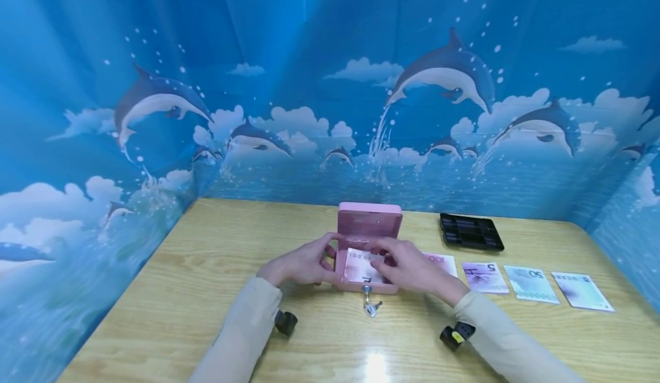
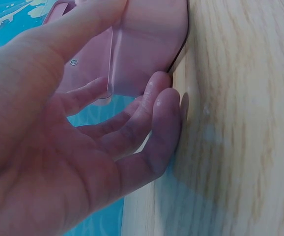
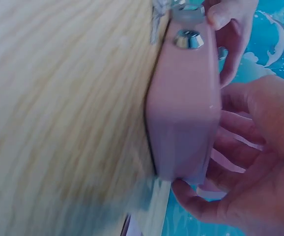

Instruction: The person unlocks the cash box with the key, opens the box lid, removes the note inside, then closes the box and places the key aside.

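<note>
A pink metal cash box stands on the table, its lid raised at the back. My left hand grips the box's left side, with the thumb over the rim and the bent fingers against the side wall. Inside the box lies a pale banknote. My right hand reaches over the right wall, its thumb and curled fingers at the banknote's right part, which they cover. Its little finger lies outside by the box's corner. Keys hang from the silver lock in front.
Right of the box lie a pinkish 100 note, partly behind my right hand, a purple 5 note, a greenish 50 note and another pale note. Behind them sits a black compartment tray. A dolphin-print curtain borders the table.
</note>
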Motion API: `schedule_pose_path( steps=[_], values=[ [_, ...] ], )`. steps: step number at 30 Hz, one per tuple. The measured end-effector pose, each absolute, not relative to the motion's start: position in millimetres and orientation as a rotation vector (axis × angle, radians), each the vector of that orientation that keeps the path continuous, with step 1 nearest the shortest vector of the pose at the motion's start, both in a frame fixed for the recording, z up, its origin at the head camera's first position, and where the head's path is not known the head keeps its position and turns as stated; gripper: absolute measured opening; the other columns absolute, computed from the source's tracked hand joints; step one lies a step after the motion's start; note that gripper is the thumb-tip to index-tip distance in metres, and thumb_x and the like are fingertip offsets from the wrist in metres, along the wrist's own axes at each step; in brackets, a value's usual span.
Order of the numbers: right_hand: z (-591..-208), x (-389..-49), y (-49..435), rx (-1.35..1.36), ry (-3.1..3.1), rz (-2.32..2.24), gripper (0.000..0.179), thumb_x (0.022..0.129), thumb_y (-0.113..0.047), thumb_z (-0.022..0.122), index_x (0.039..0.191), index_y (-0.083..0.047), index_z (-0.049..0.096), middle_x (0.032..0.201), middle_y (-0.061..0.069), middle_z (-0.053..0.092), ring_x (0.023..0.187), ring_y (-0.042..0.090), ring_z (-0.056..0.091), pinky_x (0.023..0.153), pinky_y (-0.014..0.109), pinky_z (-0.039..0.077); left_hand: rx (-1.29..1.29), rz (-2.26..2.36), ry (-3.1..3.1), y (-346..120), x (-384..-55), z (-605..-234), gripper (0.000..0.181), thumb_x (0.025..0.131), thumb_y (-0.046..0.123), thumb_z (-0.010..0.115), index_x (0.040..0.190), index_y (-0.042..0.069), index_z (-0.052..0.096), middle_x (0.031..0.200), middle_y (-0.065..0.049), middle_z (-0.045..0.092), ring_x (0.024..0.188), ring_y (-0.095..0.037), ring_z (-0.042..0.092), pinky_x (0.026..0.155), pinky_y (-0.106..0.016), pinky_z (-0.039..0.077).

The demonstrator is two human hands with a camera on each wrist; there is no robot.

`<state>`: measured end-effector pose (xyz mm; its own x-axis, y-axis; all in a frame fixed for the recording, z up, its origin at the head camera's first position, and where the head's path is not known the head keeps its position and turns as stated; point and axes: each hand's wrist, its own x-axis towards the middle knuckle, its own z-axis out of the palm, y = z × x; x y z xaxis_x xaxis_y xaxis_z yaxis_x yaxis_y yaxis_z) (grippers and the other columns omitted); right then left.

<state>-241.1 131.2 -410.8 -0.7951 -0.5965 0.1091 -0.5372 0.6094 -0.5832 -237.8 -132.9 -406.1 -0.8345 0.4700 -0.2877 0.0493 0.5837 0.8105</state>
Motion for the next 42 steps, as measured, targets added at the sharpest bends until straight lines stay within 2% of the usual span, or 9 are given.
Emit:
schedule_pose_path(
  steps=[4,9,13,16,20,25,36,39,42],
  values=[
    [-408,-239,131,-0.975,2.760,-0.995,0.033,0.094,-0.012,0.069,0.127,-0.005,0.069,0.098,0.004,0.070,0.078,0.006,0.063,0.065,0.020,0.055,0.417,1.175,2.343,-133,-237,-406,0.088,0.083,0.024,0.086,0.154,0.029,0.035,0.129,-0.009,0.057,0.100,-0.017,0.065,0.075,-0.033,0.061],
    [-406,-235,132,-0.937,2.819,-0.977,0.030,0.093,-0.010,0.071,0.123,-0.007,0.072,0.096,0.003,0.064,0.070,0.005,0.054,0.059,0.020,0.048,0.413,1.167,2.359,-132,-237,-407,0.089,0.082,0.028,0.087,0.154,0.029,0.035,0.128,-0.008,0.057,0.099,-0.017,0.065,0.074,-0.032,0.060],
    [-406,-234,132,-0.932,2.855,-0.981,0.019,0.090,-0.011,0.074,0.108,-0.013,0.074,0.098,0.003,0.062,0.078,0.012,0.055,0.068,0.022,0.048,0.422,1.179,2.352,-132,-237,-407,0.090,0.082,0.028,0.087,0.155,0.027,0.035,0.129,-0.009,0.057,0.099,-0.017,0.066,0.074,-0.033,0.061],
    [-406,-234,133,-0.956,2.846,-0.998,0.016,0.088,-0.009,0.075,0.103,-0.014,0.072,0.101,0.004,0.067,0.084,0.014,0.060,0.072,0.023,0.051,0.427,1.188,2.345,-132,-237,-407,0.089,0.082,0.026,0.087,0.154,0.027,0.035,0.129,-0.011,0.057,0.100,-0.017,0.066,0.074,-0.033,0.061],
    [-405,-234,136,-0.975,2.775,-1.012,0.025,0.091,-0.004,0.069,0.114,-0.012,0.070,0.109,0.008,0.075,0.079,0.008,0.063,0.066,0.021,0.054,0.435,1.190,2.342,-132,-238,-407,0.088,0.083,0.025,0.086,0.154,0.026,0.034,0.130,-0.012,0.057,0.100,-0.018,0.066,0.074,-0.033,0.061],
    [-406,-235,138,-0.956,2.735,-1.064,0.035,0.093,0.001,0.064,0.123,-0.014,0.071,0.116,0.010,0.075,0.073,0.005,0.061,0.058,0.022,0.054,0.432,1.191,2.338,-133,-237,-407,0.089,0.082,0.025,0.087,0.154,0.026,0.034,0.131,-0.012,0.056,0.102,-0.018,0.066,0.075,-0.033,0.061],
    [-399,-234,140,-0.926,2.825,-1.251,0.030,0.094,0.000,0.066,0.119,-0.016,0.075,0.108,0.003,0.076,0.074,0.005,0.062,0.064,0.024,0.056,0.399,1.164,2.354,-132,-236,-405,0.087,0.081,0.033,0.088,0.152,0.032,0.038,0.127,-0.006,0.057,0.100,-0.018,0.064,0.076,-0.033,0.060],
    [-392,-232,142,-0.884,2.830,-1.293,0.030,0.096,-0.001,0.065,0.118,-0.018,0.075,0.106,0.002,0.075,0.076,0.008,0.063,0.067,0.025,0.058,0.400,1.166,2.352,-132,-236,-406,0.087,0.081,0.032,0.088,0.152,0.031,0.038,0.127,-0.007,0.057,0.099,-0.018,0.064,0.076,-0.033,0.060],
    [-385,-228,146,-0.836,2.801,-1.313,0.030,0.098,-0.002,0.063,0.120,-0.020,0.074,0.105,0.002,0.075,0.074,0.014,0.063,0.064,0.026,0.057,0.404,1.165,2.353,-132,-237,-406,0.087,0.081,0.031,0.087,0.152,0.031,0.037,0.127,-0.007,0.057,0.098,-0.018,0.064,0.076,-0.033,0.061]
  ],
)
